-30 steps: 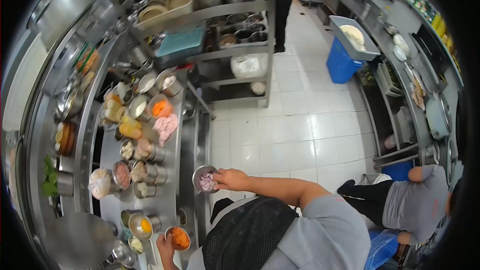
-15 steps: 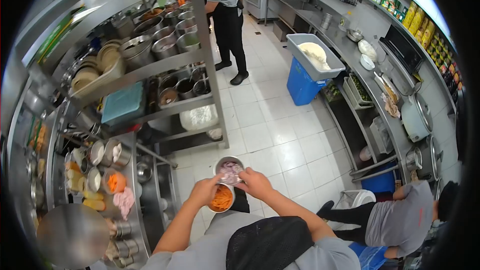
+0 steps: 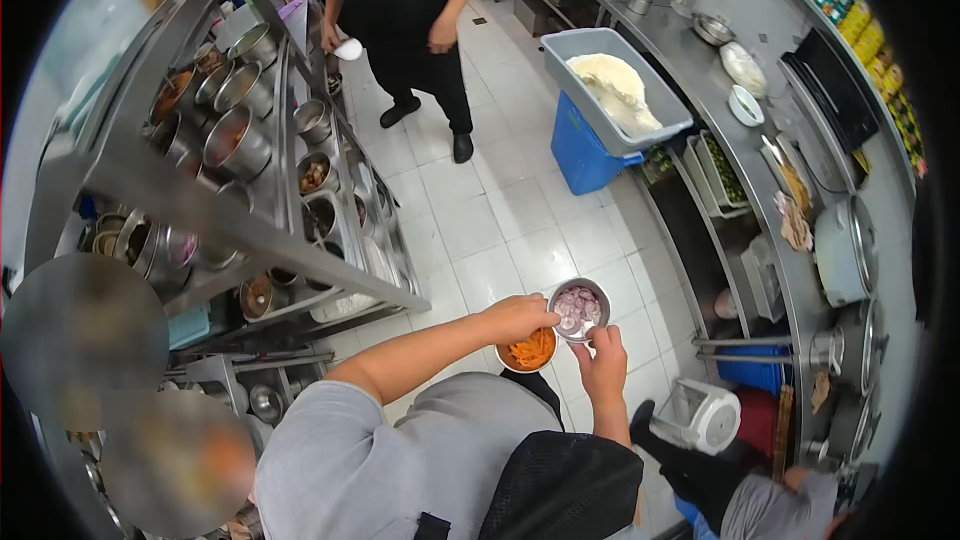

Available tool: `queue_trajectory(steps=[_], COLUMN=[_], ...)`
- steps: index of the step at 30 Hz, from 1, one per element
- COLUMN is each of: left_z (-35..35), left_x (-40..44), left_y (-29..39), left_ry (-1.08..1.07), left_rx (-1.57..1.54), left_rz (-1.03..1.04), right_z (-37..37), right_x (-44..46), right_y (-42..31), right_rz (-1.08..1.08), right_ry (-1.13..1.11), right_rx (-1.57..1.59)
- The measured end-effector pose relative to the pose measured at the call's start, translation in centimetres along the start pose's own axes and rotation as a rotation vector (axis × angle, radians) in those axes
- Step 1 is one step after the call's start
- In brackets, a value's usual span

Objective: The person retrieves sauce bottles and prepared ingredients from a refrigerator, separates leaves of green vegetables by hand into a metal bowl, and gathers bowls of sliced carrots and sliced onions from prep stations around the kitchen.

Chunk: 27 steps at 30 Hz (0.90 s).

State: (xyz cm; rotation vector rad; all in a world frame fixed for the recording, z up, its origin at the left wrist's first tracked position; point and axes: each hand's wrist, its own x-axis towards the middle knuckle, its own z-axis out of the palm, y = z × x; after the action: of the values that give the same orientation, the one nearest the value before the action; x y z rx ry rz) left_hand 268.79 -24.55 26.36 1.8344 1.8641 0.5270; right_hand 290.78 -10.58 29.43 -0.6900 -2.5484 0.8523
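Note:
In front of my body I hold two containers side by side above the tiled floor. One is a metal bowl (image 3: 579, 309) of sliced purple onions; the other, a round container of shredded orange carrot (image 3: 530, 350), sits just below and left of it. My left hand (image 3: 520, 319) is closed over the place where the two rims meet, its fingers reaching the bowl's edge. Closed on the lower right rim of the bowl is my right hand (image 3: 604, 355).
A co-worker in a black apron (image 3: 395, 20) stands ahead, holding something white. Steel racks with pots (image 3: 300, 250) line the left. A grey tub (image 3: 620, 90) rests on a blue bin (image 3: 585, 145). Another person (image 3: 780, 505) is at the lower right, beside a white container (image 3: 700, 415).
The view has swung right, away from the left counter. The onion bowl and carrot container, apart at first, are now together. The co-worker ahead appears nearer and faces this way.

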Motion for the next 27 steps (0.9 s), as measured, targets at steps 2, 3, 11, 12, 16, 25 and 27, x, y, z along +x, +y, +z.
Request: queue_trajectory(steps=[2, 3, 11, 12, 16, 25, 27], left_z=[-1.2, -2.0, -12.8, -14.4, -17.9, -27.4, -28.9], left_x=[3.7, 5.4, 16.3, 17.8, 24.9, 42.7, 45.9], left_y=[-3.1, -4.4, -13.1, -14.4, -23.1, -38.8, -41.9], left_ry=[0.009, 0.026, 0.251, 0.281, 0.444, 0.784, 0.86], left_rx=[-0.001, 0.005, 0.004, -0.024, -0.029, -0.137, -0.206], left_rz=[-0.018, -0.013, -0.313, -0.389, -0.458, -0.601, -0.665], right_z=[0.7, 0.8, -0.1, 0.2, 1.4, 4.5, 6.3], right_x=[5.0, 7.6, 34.4, 37.7, 48.7, 61.2, 63.9], right_y=[2.5, 3.8, 8.2, 8.9, 9.7, 16.7, 19.8], right_rz=[0.001, 0.001, -0.2, -0.268, -0.179, 0.001, 0.092], right_ry=[-0.033, -0.047, -0.315, -0.314, -0.175, -0.201, -0.27], right_rx=[0.049, 0.082, 0.126, 0.162, 0.303, 0.368, 0.464])
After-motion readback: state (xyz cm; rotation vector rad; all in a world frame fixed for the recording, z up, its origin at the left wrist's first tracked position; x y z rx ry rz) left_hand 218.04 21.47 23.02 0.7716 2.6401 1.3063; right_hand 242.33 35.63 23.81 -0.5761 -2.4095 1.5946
